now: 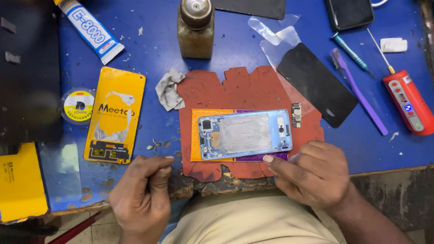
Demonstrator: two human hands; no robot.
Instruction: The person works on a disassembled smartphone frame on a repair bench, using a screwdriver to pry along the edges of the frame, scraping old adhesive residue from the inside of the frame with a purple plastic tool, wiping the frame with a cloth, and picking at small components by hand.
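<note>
The pale-blue phone frame (246, 134) lies opened, silver inside; right hand (313, 174) touches its lower edge, left hand (142, 192) curled shut, grip empty.

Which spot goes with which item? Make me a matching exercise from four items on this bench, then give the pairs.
Items:
1. Phone frame
2. Brown bottle
3. Red tool
4. Tape roll

Places:
A. Far left, beside the yellow card
B. On the red mat, by the right hand
C. Far right of the table
D. Top centre, behind the mat

Pairs: 1-B, 2-D, 3-C, 4-A
</note>
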